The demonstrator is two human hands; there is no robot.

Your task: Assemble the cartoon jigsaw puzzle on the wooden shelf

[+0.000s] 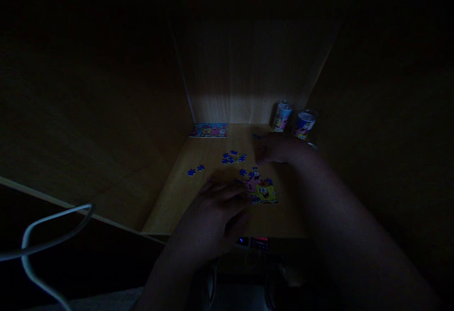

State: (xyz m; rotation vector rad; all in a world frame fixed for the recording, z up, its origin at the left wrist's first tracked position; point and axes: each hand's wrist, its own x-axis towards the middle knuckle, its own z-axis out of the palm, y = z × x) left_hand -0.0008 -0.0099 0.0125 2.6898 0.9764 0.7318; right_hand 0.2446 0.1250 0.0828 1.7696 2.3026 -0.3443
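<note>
A partly joined jigsaw puzzle (265,192) with yellow and pink cartoon figures lies on the wooden desk. My left hand (220,211) rests at its left side, fingers stretched out and covering part of that edge. Just beyond the puzzle, my right hand (276,147) points down at the desk with its fingers bunched; whatever they may hold is hidden. A dark blue puzzle piece (257,136) lies by its knuckles. Loose blue pieces (232,158) form a small group between the hands. A single piece (243,172) sits above the puzzle. The scene is very dim.
Two clear cylindrical tubs (283,117) with cartoon labels stand at the back right. A cartoon picture card (209,130) lies at the back left. Two stray pieces (191,172) are on the left. Wooden panels (248,74) enclose the desk; a white cable (39,223) loops at lower left.
</note>
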